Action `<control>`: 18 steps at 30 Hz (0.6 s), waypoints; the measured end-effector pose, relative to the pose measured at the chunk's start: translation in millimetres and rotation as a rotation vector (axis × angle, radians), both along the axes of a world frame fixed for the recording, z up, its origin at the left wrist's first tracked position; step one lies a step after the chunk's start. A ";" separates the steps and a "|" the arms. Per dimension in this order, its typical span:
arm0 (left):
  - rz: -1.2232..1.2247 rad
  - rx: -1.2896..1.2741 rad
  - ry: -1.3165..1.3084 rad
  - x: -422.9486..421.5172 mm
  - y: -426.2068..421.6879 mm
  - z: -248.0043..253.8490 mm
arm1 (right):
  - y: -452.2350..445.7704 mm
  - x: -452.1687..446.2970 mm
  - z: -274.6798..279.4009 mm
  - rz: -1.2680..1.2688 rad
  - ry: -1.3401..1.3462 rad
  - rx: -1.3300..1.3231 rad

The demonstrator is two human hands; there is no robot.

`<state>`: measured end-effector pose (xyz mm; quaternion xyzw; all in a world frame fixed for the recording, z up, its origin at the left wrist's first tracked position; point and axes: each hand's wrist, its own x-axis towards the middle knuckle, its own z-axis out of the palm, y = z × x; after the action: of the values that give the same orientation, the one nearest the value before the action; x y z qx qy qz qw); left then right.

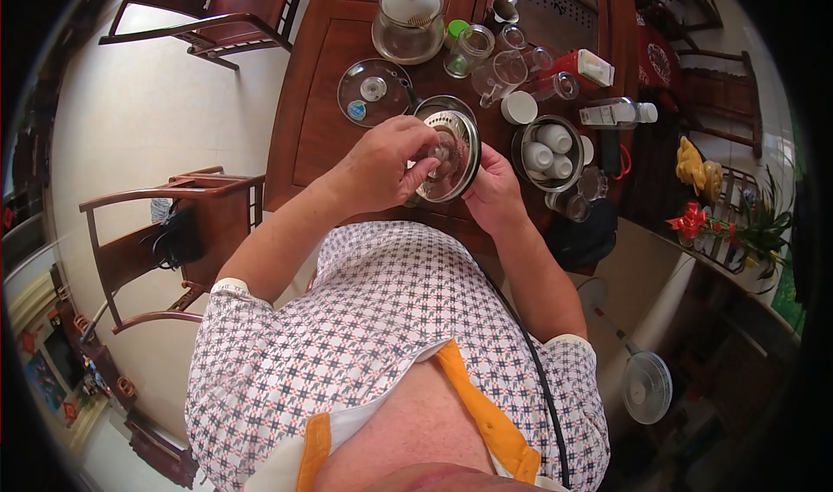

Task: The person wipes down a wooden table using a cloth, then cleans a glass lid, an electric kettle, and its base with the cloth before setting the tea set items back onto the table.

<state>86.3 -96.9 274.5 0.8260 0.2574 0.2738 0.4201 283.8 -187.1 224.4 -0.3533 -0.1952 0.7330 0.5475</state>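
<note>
Both my hands are on a round, shiny metal piece (pixel 460 149) that looks like a lid, tilted up over the table's near edge. It has a dark rim and small holes near its top. My left hand (pixel 390 158) has thumb and fingers curled at a clear, knob-like part in its middle. My right hand (pixel 496 188) grips the rim from the right, its fingers partly hidden behind. Just beyond is another round rim (pixel 447 101), mostly covered. A clear glass lid (pixel 350 80) with a knob and a blue sticker lies flat at the left.
A large glass kettle (pixel 408 45) stands at the back. Several glass jars and a glass pitcher (pixel 501 75) crowd the table's middle. On the right are a metal bowl (pixel 521 164) of white cups, a white lid (pixel 519 108) and a bottle (pixel 618 113). A wooden chair (pixel 208 240) stands left.
</note>
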 end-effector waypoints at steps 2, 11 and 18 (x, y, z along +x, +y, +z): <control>-0.017 0.027 -0.002 -0.4 0.9 -0.3 | -0.5 -3.9 8.0 -0.023 0.033 -0.022; -0.058 0.101 0.027 -3.3 5.8 -11.3 | -3.1 -10.5 -3.8 -0.057 0.113 -0.068; 0.120 -0.401 -0.039 -1.4 -1.7 -24.3 | -0.7 -16.6 4.0 -0.169 -0.371 0.207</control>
<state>84.9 -98.6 250.3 0.7035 0.3473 0.2578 0.5639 267.2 -187.8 228.4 -0.4389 -0.3364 0.5832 0.5950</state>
